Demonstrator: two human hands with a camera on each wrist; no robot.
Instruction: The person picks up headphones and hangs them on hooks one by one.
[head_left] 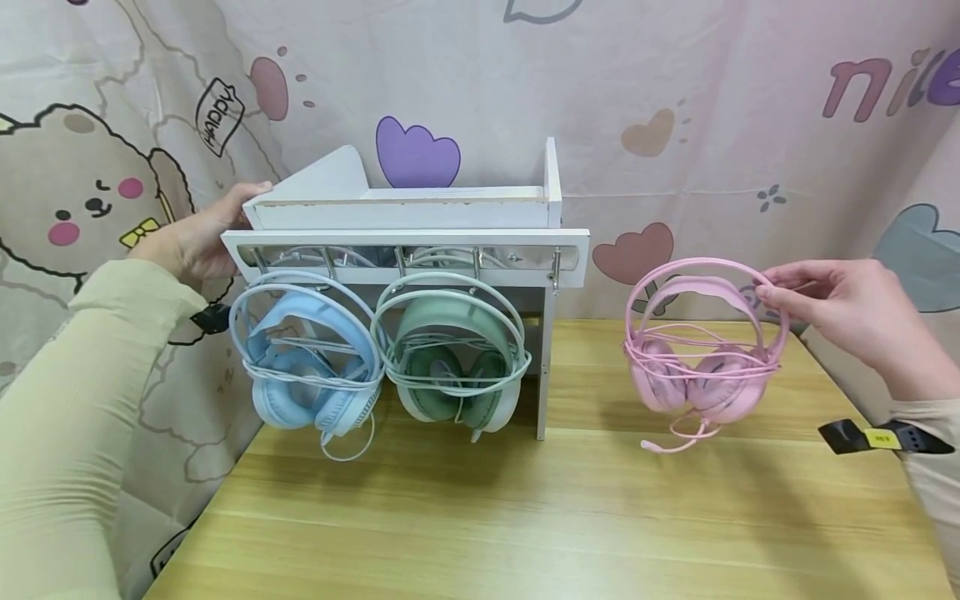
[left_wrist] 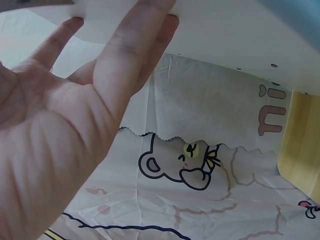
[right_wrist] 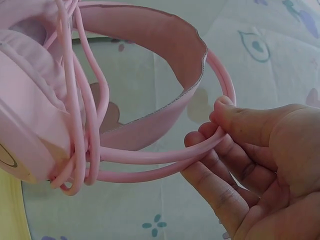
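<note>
My left hand is at the left side of a white shelf; in the left wrist view its straight fingers press against the white side panel. My right hand pinches the headband of pink headphones between thumb and fingers, holding them up over the table to the right of the shelf. Their cable is wound round the earcups, with a pink microphone hanging below. Blue headphones and green headphones hang from the metal hooks on the shelf's front rail.
The shelf stands on a wooden table, its right side panel reaching down to the tabletop. Another metal hook at the rail's right end carries nothing. A cartoon-printed cloth hangs close behind the shelf and table.
</note>
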